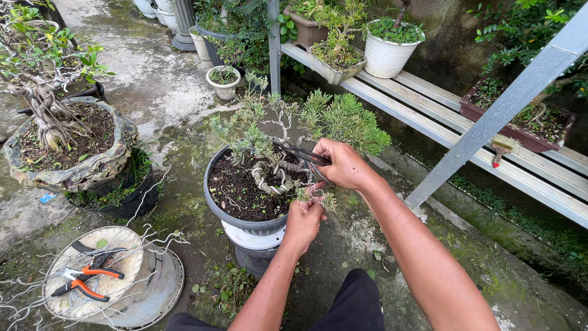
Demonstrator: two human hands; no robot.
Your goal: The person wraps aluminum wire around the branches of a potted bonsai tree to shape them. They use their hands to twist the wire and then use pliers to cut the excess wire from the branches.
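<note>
Hands meet over a small wired bonsai with tufted green needles [288, 132], which grows in a round grey plastic pot of dark soil [228, 211] standing on an upturned grey container on the wet, mossy concrete ground [153, 86]. The right hand [343, 164] reaches in from the lower right, forearm stretched long and wrist bent slightly inward, its fingers closed around the handles of dark slim-bladed scissors [301, 153] whose blades point left into the twisted trunk. The left hand [304, 217] comes up from below, forearm nearly vertical, and its fingers are pinched shut on a low sprig of foliage [315, 197] at the pot's near rim, just under the right hand; the two hands almost touch. To the lower left, well apart from the pot, a round pale woven stool top [131, 245] carries orange-handled pliers [82, 282] and loose strands of silvery wire [153, 236]. Further left sits another bonsai with thick grey roots [43, 110] in a crumpled grey sack-like planter [79, 175]. Behind the work, a long white slatted bench [429, 110] holds a white round pot of green plants [387, 55] and a brown rectangular planter [471, 110], crossed by a slanting grey metal post [502, 110].
</note>
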